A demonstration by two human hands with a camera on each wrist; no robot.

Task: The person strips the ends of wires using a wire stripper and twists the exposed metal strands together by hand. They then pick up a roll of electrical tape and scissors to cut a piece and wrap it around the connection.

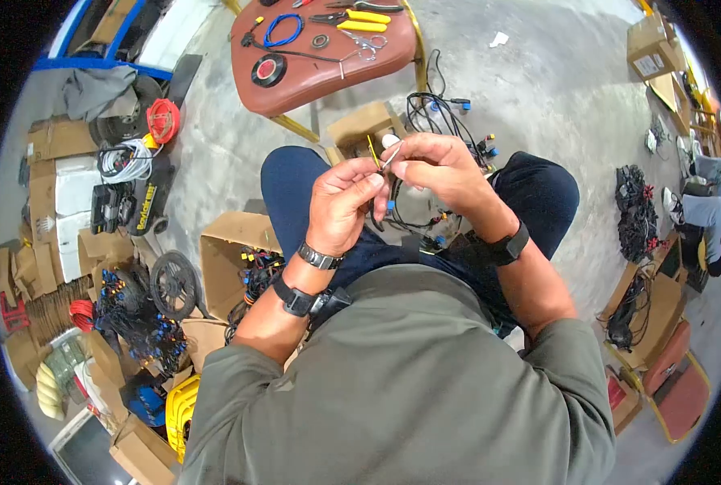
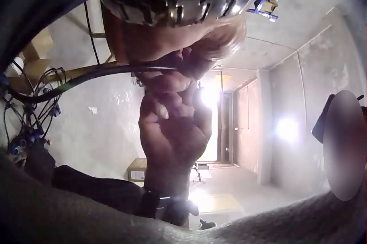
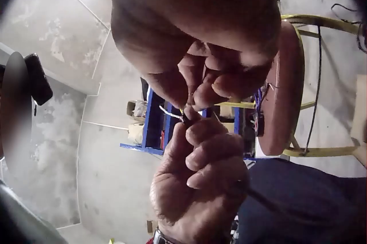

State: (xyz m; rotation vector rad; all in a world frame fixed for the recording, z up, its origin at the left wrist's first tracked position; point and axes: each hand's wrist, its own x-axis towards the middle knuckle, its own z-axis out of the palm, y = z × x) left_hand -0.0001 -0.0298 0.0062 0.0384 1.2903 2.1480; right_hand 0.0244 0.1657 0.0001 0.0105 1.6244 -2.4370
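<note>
My left hand (image 1: 342,200), with a metal bracelet at its wrist, grips a black cable (image 2: 74,85) that trails out from its palm. Thin wires emerge at its fingertips: a yellow wire (image 1: 372,149) pointing up and a white wire (image 1: 392,155) slanting right. Opposite, my right hand (image 1: 443,168) pinches the wires with thumb and forefinger, fingertips right against those of the left. In the right wrist view the white wire (image 3: 170,113) sticks out sideways between the two hands. The exact pinch point is hidden behind fingers.
Ahead stands a brown-red seat (image 1: 312,85) holding yellow-handled pliers (image 1: 362,26), scissors (image 1: 368,44), a black tape roll (image 1: 269,70) and a blue wire coil (image 1: 284,29). Black cables (image 1: 437,113) lie on the floor beyond my knees. An open cardboard box (image 1: 223,250) stands left.
</note>
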